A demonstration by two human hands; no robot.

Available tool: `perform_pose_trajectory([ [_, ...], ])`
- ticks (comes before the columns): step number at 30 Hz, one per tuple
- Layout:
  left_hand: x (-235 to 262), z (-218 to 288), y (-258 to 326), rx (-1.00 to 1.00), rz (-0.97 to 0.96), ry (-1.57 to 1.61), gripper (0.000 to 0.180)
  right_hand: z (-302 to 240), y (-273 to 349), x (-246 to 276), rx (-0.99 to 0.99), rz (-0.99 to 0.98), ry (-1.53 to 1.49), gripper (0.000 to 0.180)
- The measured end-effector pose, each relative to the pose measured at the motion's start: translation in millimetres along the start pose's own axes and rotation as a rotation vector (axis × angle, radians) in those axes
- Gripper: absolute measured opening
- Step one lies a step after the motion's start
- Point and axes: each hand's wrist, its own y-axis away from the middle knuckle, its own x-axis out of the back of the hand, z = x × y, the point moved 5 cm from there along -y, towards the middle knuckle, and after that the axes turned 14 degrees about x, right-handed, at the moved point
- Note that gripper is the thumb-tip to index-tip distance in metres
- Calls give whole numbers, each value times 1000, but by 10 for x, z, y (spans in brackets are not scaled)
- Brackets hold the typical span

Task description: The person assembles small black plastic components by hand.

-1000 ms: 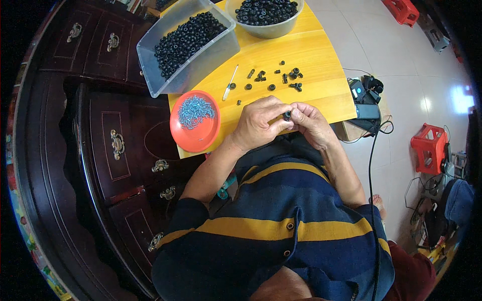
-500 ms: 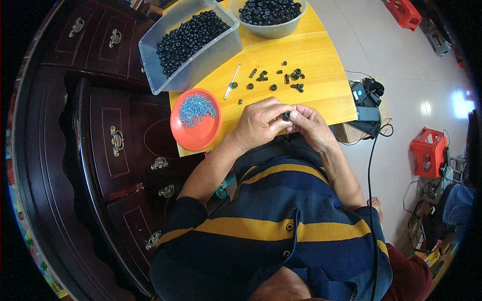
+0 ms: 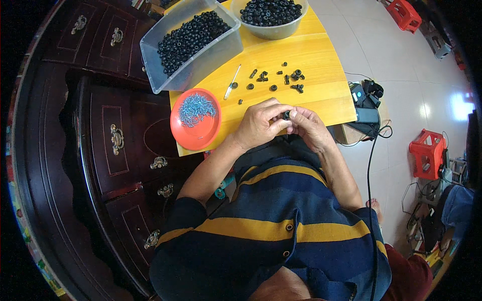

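Note:
A small round black plastic part [image 3: 286,115] is pinched between the fingertips of both hands, just over the table's near edge. My left hand [image 3: 263,121] closes on it from the left, and my right hand [image 3: 310,128] grips it from the right. The fingers cover most of the part, so its exact kind cannot be made out. Beyond my hands, several loose black fittings [image 3: 297,88] and rings [image 3: 273,88] lie on the yellow wooden table [image 3: 321,60]. A screwdriver with a clear handle [image 3: 228,92] rests to their left, next to a black ring.
A red plate [image 3: 193,142] of small silvery-blue screws [image 3: 196,110] stands at the left. Behind are a clear bin [image 3: 211,57] and a round tub [image 3: 273,33], both filled with black rings. Dark drawers [image 3: 120,145] border the left; a black cable [image 3: 370,175] hangs at the right.
Both hands keep hold of the small black part in nearly the same place, with only slight finger movement. The whole view has shifted a little.

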Motion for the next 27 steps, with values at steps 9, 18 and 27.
perform_pose_trajectory([
  [9,41,47,35,-49,147,-26,31,70,-58,-13,19,13,-128,23],
  [18,27,111,46,-121,222,-201,35,4,-66,-48,126,119,-155,14],
  [27,66,122,70,-216,301,-226,26,40,-68,-46,100,92,-274,16],
])
